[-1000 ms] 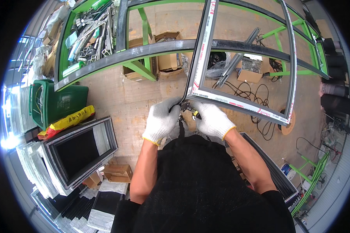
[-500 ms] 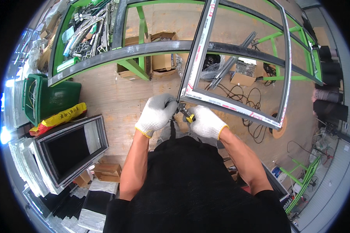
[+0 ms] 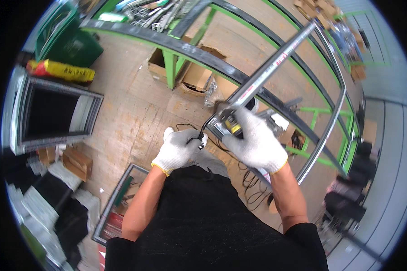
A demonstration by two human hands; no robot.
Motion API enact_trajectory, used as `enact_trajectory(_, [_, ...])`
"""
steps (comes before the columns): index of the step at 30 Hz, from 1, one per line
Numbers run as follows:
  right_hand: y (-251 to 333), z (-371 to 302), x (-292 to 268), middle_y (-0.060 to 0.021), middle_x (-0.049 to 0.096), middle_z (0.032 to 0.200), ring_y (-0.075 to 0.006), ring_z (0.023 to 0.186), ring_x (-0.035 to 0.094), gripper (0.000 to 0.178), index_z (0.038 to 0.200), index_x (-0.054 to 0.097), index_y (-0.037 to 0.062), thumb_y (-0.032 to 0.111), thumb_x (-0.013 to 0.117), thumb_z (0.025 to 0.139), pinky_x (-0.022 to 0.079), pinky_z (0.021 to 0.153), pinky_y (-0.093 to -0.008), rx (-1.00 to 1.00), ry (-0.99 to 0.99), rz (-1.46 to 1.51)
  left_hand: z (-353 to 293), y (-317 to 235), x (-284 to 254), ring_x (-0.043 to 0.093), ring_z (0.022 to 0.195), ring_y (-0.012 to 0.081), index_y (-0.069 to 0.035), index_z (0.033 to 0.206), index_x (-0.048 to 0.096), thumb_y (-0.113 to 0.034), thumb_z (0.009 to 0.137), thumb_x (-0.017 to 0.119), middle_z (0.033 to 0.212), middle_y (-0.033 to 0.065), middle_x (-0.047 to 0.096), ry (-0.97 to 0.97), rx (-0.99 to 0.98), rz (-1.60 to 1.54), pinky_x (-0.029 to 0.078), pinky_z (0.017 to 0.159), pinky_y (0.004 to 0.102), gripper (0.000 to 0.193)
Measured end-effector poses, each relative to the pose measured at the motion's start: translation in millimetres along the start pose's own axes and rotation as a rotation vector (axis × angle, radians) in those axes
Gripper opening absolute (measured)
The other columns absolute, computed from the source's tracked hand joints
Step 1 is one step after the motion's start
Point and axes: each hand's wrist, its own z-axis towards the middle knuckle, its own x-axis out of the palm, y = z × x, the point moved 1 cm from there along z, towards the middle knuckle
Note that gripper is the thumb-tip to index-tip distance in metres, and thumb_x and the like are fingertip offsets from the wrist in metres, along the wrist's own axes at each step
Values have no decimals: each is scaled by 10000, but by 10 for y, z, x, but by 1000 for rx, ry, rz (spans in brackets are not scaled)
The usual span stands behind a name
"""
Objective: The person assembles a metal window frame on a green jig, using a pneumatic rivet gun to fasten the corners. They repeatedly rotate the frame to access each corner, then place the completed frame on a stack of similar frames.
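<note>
My gloved left hand point(image 3: 175, 150) is closed on a thin black strip point(image 3: 204, 128), rubbery in look, which rises from the fingers toward the near corner of a window frame point(image 3: 272, 67). My gloved right hand point(image 3: 257, 141) grips a hand tool with black and yellow handles point(image 3: 232, 125), possibly pliers or snips; its head is blurred at that corner. The frame is grey, with printed white film along its bars. It rests on a green rack with dark-padded rails point(image 3: 212, 65). My right hand and forearm hide part of the frame's near side.
Metal offcuts point(image 3: 160, 16) lie on the rack's far left. Cardboard boxes point(image 3: 196, 77) stand under it, and black cables point(image 3: 251, 180) coil on the floor. At left are a green bin point(image 3: 70, 43), a yellow sack point(image 3: 63, 71) and stacked dark frames point(image 3: 54, 108).
My view has turned, so the rack and frame now slant down to the right. My hands have moved apart; the right one with the tool has risen to the frame's corner.
</note>
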Motion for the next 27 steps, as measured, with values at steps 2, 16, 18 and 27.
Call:
enact_trajectory(2, [-14,251,-143,-117,723,906,-186,827,699,321,1109,706,-18,188,835,899,571,771,-377,20,-6,-17,-41,-29,97,687,823,298,-105,1024,816,-331,977,637,945,94,785,-91,-63,7,352,899,381,292])
enact_trajectory(16, [-257,1440,505,-232,785,1075,-430,1027,743,405,1151,780,-5,203,794,803,594,933,-464,-518,989,-645,-188,-278,564,756,974,417,-6,1081,772,-175,956,714,1017,228,777,-557,-170,-90,598,868,457,218])
enact_trajectory(18, [-196,1459,484,-229,785,1070,-417,1016,749,403,1141,778,-12,210,799,805,597,927,-454,-527,1007,-588,-190,-313,581,761,963,417,6,1071,767,-184,959,719,1001,234,776,-587,-204,-221,601,859,449,225])
enact_trajectory(27, [54,1553,304,-271,767,1000,-449,957,740,334,1028,780,-4,270,761,838,584,858,-493,-413,1075,-774,-56,-629,768,783,830,309,23,1035,770,-277,934,768,897,199,786,-693,-410,-549,597,803,382,317])
